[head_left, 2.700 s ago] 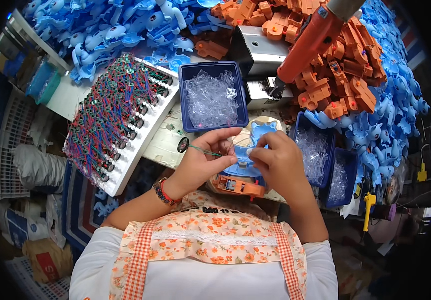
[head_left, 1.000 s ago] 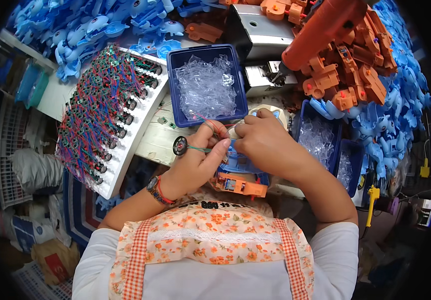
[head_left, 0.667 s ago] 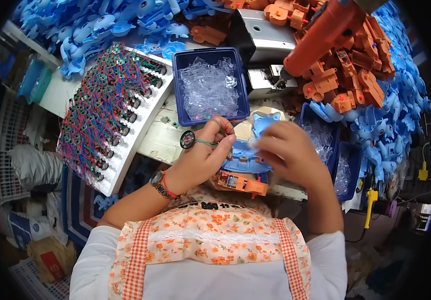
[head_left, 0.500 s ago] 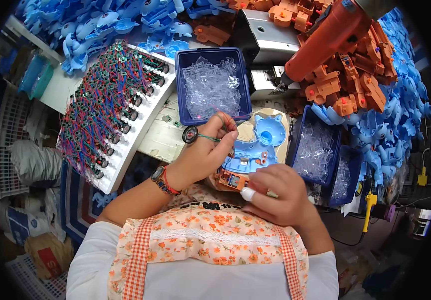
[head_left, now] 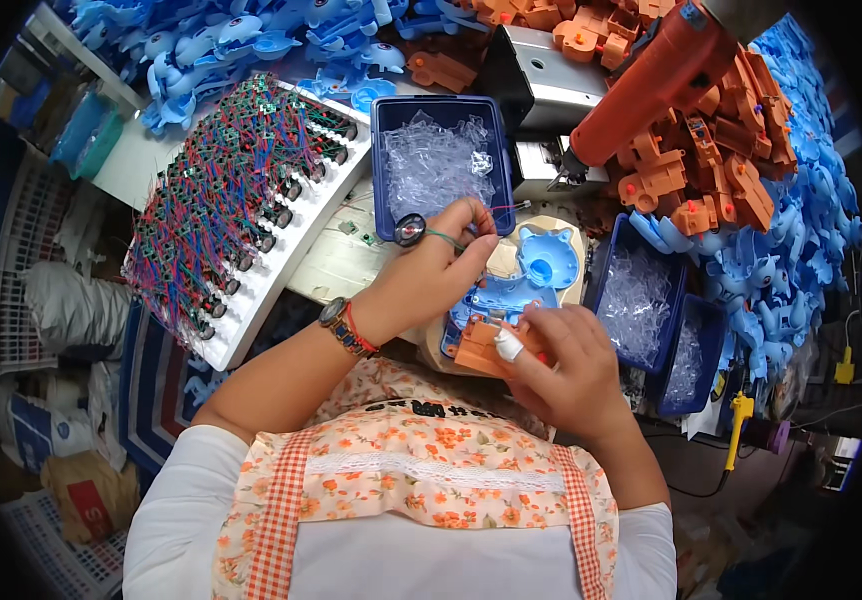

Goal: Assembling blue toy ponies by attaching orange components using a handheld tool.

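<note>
My left hand (head_left: 441, 265) is pinched closed on thin coloured wires above the blue tub's near edge. From those wires a round black speaker (head_left: 410, 230) hangs at the back of the hand, and a small connector (head_left: 523, 204) sticks out past the fingers. With a white wrap on one finger, my right hand (head_left: 576, 375) grips an orange plastic housing (head_left: 479, 345) tilted over the near part of a blue plastic shell (head_left: 549, 260). That shell lies open side up in a cream-coloured holder (head_left: 579, 240); the housing and my hands hide part of it.
Clear plastic pieces fill a blue tub (head_left: 383, 170) ahead and two more at right. A red power screwdriver (head_left: 641, 95) hangs above the bench. Wired boards and speakers crowd a white foam tray (head_left: 251, 320) at left. Orange housings (head_left: 746, 190) and blue shells (head_left: 791, 260) are heaped around.
My right hand has lifted and turned the orange housing, so its outer face now shows. The left hand has shifted slightly right and up with the wires, and the connector has come into view.
</note>
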